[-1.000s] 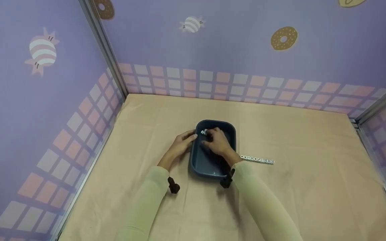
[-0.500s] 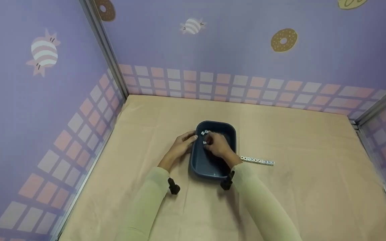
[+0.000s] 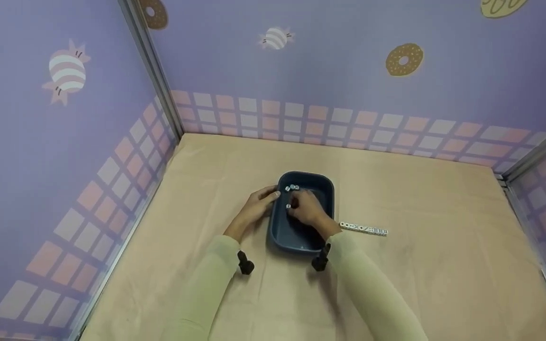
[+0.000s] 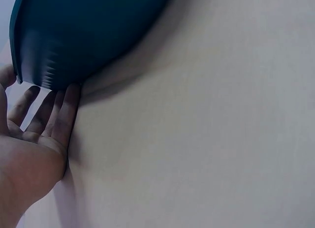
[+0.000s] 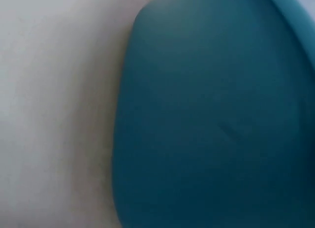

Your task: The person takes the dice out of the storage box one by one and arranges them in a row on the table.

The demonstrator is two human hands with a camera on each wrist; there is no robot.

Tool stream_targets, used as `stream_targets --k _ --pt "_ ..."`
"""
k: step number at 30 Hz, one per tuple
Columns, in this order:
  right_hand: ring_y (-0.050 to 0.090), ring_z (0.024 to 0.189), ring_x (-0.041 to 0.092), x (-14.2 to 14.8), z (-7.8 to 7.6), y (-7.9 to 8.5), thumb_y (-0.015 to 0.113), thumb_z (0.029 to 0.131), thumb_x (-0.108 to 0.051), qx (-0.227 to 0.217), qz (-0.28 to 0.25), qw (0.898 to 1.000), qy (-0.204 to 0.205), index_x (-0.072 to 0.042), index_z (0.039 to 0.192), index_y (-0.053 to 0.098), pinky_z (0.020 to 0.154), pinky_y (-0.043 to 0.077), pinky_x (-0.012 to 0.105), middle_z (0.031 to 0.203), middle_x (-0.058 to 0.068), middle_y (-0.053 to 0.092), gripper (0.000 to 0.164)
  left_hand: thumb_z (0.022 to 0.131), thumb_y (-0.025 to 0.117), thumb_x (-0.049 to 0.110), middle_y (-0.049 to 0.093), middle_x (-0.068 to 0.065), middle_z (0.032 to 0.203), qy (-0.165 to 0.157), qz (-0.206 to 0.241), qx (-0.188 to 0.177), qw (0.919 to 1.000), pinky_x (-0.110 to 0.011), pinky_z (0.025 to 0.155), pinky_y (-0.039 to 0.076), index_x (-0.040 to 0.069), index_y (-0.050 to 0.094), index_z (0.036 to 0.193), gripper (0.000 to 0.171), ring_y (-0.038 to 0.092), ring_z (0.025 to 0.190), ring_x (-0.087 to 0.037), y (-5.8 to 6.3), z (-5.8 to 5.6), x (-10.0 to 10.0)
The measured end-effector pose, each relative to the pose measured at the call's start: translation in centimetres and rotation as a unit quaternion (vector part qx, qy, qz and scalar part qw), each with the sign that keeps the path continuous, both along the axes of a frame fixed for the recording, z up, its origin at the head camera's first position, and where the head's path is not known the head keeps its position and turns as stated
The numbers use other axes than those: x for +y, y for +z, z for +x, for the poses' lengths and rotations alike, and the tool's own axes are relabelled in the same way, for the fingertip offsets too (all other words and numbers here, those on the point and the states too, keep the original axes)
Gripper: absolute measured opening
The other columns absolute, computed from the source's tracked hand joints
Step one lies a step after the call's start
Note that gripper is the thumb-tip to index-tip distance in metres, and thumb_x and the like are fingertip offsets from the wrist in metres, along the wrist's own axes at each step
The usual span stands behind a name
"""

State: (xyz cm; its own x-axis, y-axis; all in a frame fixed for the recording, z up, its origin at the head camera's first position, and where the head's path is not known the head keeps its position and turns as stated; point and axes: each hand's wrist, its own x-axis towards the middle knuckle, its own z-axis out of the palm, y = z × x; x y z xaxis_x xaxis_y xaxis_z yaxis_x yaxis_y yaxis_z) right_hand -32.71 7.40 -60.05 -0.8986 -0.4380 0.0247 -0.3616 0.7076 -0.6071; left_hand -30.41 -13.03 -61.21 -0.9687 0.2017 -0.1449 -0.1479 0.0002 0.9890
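Note:
A dark blue rectangular box [image 3: 277, 229] with rounded corners stands on the cloth-covered table. My left hand [image 3: 255, 203] holds its left side, thumb over the rim; in the left wrist view the fingers [image 4: 64, 117] reach the outer wall low down. Inside the box, my right hand [image 3: 308, 208] has curled fingers and pinches a small white die [image 3: 288, 206] at the fingertips. Several more dice [image 3: 295, 187] lie near the box's far left corner. The right wrist view shows only the box's outer wall [image 5: 211, 114] and cloth; the right hand is out of sight there.
A straight row of several white dice [image 3: 363, 229] lies on the table right of the box, close to the right wrist. The peach cloth [image 3: 434, 265] spreads around. Purple patterned walls [image 3: 330, 57] stand behind and at the sides.
My right hand has drawn back slightly toward me inside the box, with the die now nearer too. The dice at the far corner show more plainly. My left hand stays in place.

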Motion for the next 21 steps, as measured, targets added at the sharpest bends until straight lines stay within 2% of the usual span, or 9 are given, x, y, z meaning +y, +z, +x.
stream_targets --k 4,10,16,18,21 --pt "0.062 0.093 0.025 -0.1 0.8 0.6 0.08 0.09 -0.009 0.003 0.007 1.0 0.025 -0.006 0.098 0.07 0.085 0.053 0.045 0.095 0.006 0.066 0.013 0.108 0.064 0.035 0.059 -0.013 0.151 0.006 -0.007 -0.002 1.0 -0.04 0.102 0.057 0.011 0.056 0.154 0.053 0.065 0.13 -0.029 0.0 0.0 -0.2" --pt "0.063 0.083 0.018 1.3 2.7 3.7 0.08 0.089 -0.005 0.016 -0.064 0.996 0.06 -0.006 0.095 0.068 0.074 0.055 0.035 0.091 0.004 0.068 0.013 0.108 0.065 0.036 0.058 -0.015 0.151 0.011 -0.004 -0.002 0.9999 -0.04 0.103 0.056 0.009 0.055 0.154 0.054 0.064 0.13 -0.03 -0.3 0.1 -0.3" --pt "0.06 0.081 0.017 5.9 3.8 6.2 0.079 0.091 -0.005 0.007 -0.112 0.989 0.101 -0.006 0.101 0.07 0.071 0.052 0.03 0.093 0.004 0.067 0.014 0.108 0.064 0.036 0.059 -0.013 0.151 0.013 -0.033 0.006 0.9993 -0.041 0.104 0.056 0.009 0.056 0.154 0.054 0.064 0.13 -0.029 -0.5 0.1 0.0" --pt "0.061 0.083 0.017 7.9 4.0 6.5 0.079 0.092 -0.005 0.001 -0.124 0.988 0.095 -0.005 0.103 0.071 0.073 0.053 0.032 0.094 0.004 0.068 0.013 0.108 0.064 0.036 0.059 -0.013 0.151 0.013 -0.032 0.008 0.9994 -0.042 0.103 0.056 0.01 0.056 0.154 0.054 0.064 0.13 -0.03 -0.4 0.0 0.2" --pt "0.064 0.085 0.018 11.0 4.4 6.3 0.078 0.093 -0.003 0.001 -0.136 0.988 0.067 -0.005 0.105 0.072 0.076 0.056 0.035 0.095 0.003 0.07 0.013 0.108 0.064 0.037 0.058 -0.013 0.152 0.009 -0.03 0.012 0.9994 -0.041 0.104 0.055 0.01 0.056 0.154 0.054 0.063 0.132 -0.03 -0.4 -0.1 0.4"
